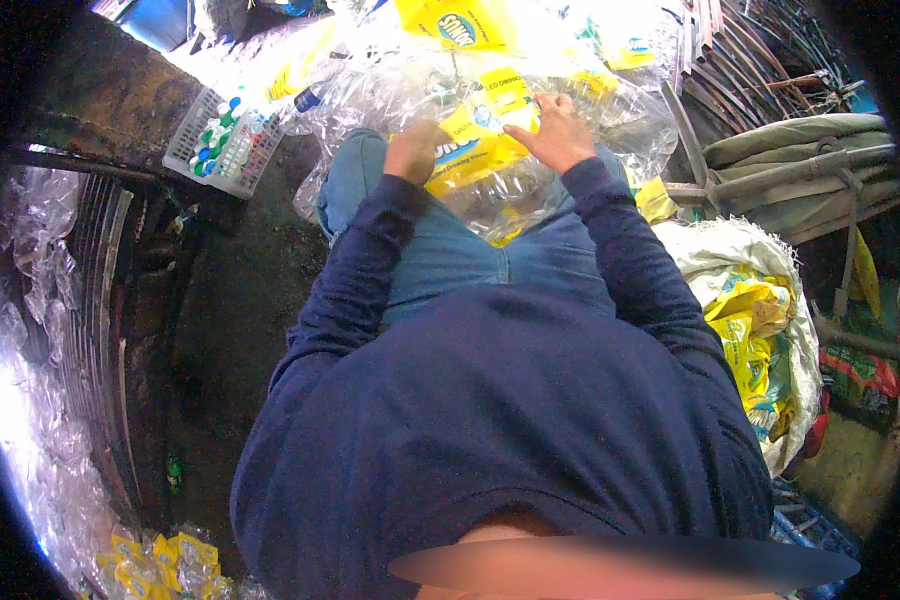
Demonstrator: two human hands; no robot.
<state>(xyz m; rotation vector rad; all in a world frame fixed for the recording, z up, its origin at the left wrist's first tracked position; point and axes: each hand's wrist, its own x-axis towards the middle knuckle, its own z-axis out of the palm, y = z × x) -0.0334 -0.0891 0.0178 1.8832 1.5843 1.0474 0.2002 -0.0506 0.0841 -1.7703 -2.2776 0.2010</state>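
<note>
We look down on a seated person in a dark blue sweater (pixel 501 390) and blue jeans (pixel 445 270). Between the knees lies the yellow wrapper (pixel 482 158), printed in blue and white, above a mass of clear plastic (pixel 500 197) that spreads over the lap and beyond. The left hand (pixel 416 152) is curled at the wrapper's left edge; it is blurred and its fingertips are hidden, so we cannot tell whether its grip is clamped. The right hand (pixel 558 132) has its grip clamped on the wrapper's right edge, the thumb lying over the plastic.

At upper left we find a pale crate (pixel 181 152) of bottle caps (pixel 213 135), some green, some white and some blue. To the person's right, a white sack (pixel 805 350) stands open, holding more yellow wrappers (pixel 735 340); above it lie folded grey cloth (pixel 800 185) and, farther up, a heap of thin strips (pixel 755 65). Clear plastic scraps (pixel 45 430) line the left side.
</note>
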